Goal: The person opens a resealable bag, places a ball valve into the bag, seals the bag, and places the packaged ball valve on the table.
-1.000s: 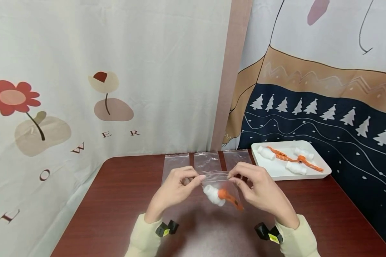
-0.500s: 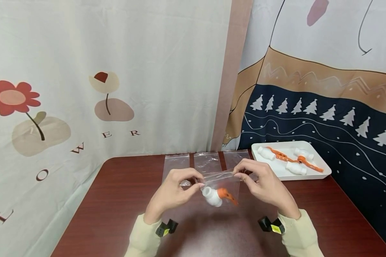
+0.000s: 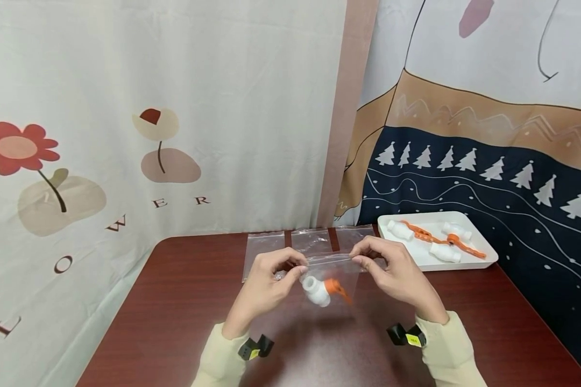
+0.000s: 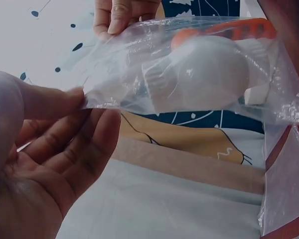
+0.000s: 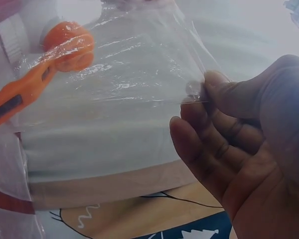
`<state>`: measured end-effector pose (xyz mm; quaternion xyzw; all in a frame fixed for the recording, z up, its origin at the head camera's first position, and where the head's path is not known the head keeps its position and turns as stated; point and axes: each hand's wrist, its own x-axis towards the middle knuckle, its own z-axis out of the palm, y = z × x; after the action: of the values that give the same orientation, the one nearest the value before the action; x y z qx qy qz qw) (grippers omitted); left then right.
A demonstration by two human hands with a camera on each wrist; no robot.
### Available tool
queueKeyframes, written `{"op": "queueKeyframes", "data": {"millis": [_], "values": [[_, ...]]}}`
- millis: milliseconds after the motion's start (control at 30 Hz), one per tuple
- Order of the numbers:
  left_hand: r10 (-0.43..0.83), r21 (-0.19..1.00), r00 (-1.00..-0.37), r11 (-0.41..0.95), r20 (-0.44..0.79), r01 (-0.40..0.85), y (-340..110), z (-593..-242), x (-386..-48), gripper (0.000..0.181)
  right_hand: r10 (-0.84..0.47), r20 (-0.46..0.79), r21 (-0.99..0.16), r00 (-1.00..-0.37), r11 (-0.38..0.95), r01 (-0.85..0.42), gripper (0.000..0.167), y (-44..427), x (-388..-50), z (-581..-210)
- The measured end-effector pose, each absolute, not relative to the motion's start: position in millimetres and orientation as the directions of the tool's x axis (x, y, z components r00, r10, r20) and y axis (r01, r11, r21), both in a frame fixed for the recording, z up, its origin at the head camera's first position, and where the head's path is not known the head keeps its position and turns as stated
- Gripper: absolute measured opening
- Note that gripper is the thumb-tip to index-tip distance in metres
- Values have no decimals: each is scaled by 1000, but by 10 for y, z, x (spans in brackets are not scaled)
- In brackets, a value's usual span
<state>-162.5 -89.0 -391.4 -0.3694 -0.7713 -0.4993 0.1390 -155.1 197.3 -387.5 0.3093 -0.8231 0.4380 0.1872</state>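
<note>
Between both hands a clear zip bag point(image 3: 336, 269) is stretched by its top corners above the table. Inside it lies a white plastic valve point(image 3: 317, 291) with an orange handle point(image 3: 338, 289). My left hand point(image 3: 266, 285) pinches the left top corner between thumb and fingers; the same pinch shows for the left hand point(image 4: 55, 129) in the left wrist view. My right hand point(image 3: 399, 271) pinches the right top corner, and in the right wrist view the right hand point(image 5: 249, 134) has thumb and forefinger on the film's edge, with the orange handle point(image 5: 27, 89) seen through the plastic.
Several flat clear bags point(image 3: 310, 241) lie along the back edge of the brown table point(image 3: 184, 301). At the back right stands a white tray point(image 3: 426, 266) with white parts point(image 3: 445, 252) and orange handles point(image 3: 467, 248). Printed curtains point(image 3: 252, 123) hang behind the table.
The hands have moved slightly apart from their first positions, and the right hand is higher. The bag's top is stretched wider, and the valve in it has shifted a little left.
</note>
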Motion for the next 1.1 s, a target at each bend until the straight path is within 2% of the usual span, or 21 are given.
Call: {"op": "queueKeyframes", "data": {"millis": [233, 467, 633, 833, 1100], "values": [[365, 735, -753, 221, 547, 641, -879, -3931, -1617, 9, -341, 562, -624, -754, 425, -656, 18, 1956, -1547, -3868], [245, 846, -872, 238, 424, 478, -868, -3884, -1584, 22, -327, 564, -635, -758, 414, -652, 18, 1953, -1534, -3850], [184, 902, -933, 255, 310, 350, -862, -3850, -1566, 10, -330, 557, -653, -762, 392, -648, 18, 1952, -1535, -3849], [162, 920, -953, 262, 254, 290, -830, -3844, -1544, 6, -349, 536, -663, -769, 390, -639, 17, 1968, -1556, -3877], [151, 901, -938, 266, 311, 342, -786, -3856, -1509, 7, -360, 436, -700, -825, 440, -562, 17, 1996, -1581, -3895]]}}
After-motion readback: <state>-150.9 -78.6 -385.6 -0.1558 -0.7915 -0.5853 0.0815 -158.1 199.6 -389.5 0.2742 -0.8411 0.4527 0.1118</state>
